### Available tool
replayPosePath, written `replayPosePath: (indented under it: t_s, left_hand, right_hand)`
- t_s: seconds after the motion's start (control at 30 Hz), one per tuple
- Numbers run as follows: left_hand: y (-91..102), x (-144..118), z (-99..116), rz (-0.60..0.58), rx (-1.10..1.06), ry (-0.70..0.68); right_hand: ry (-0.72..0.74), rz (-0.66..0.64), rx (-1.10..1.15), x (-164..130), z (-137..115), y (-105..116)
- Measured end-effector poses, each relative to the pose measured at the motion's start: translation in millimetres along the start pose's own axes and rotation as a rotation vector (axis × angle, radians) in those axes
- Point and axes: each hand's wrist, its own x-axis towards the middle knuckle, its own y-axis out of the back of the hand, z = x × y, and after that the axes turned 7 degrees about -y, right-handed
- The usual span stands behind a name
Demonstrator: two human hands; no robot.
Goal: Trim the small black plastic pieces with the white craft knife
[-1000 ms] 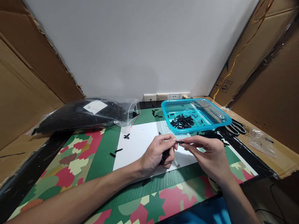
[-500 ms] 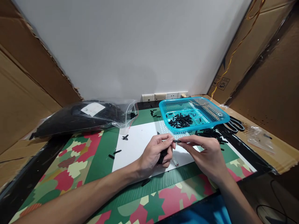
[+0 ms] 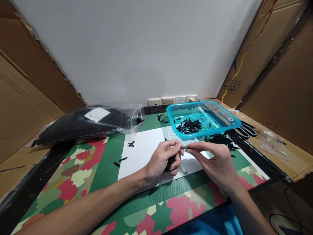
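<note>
A small black strip-like piece [image 3: 185, 147] is pinched between the fingertips of both hands over the white sheet [image 3: 139, 153]. My left hand [image 3: 165, 158] is closed, its thumb and forefinger on one end of the piece; more black pieces [image 3: 170, 163] are tucked under its curled fingers. From the other side my right hand [image 3: 216, 160] grips the same piece with thumb and fingers. What kind of part it is, I cannot make out. Behind the hands stands a blue plastic basket [image 3: 204, 133] with a heap of black pieces [image 3: 189, 126] inside.
A large clear bag of black pieces [image 3: 73, 125] lies at the back left. More black pieces [image 3: 220, 139] are heaped right of the basket, near scissors [image 3: 245, 130] and a small plastic bag [image 3: 272, 145]. Cardboard walls [image 3: 276, 71] flank the table; wall sockets [image 3: 179, 100] sit behind.
Both hands stay in almost the same place, still pinching the small black piece. The piece appears slightly turned and catches more light. Nothing else has visibly moved.
</note>
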Motion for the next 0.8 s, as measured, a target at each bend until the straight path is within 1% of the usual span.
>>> replayPosePath:
  t_s: [0.27,0.5,0.8]
  left_hand:
    - [0.1,-0.1,0.2,-0.001,-0.005,0.007]
    - [-1.4,-0.3,1.4,0.003,0.016,0.016]
    - [-0.3,0.5,1.0,0.001,0.011,0.015]
  right_hand:
    - [0.008,0.003,-0.016,-0.1,0.9,-0.1]
    - [-0.024,-0.023,-0.012,-1.0,-0.3,1.1]
    - [-0.027,-0.043,-0.008,0.0,-0.7,1.4]
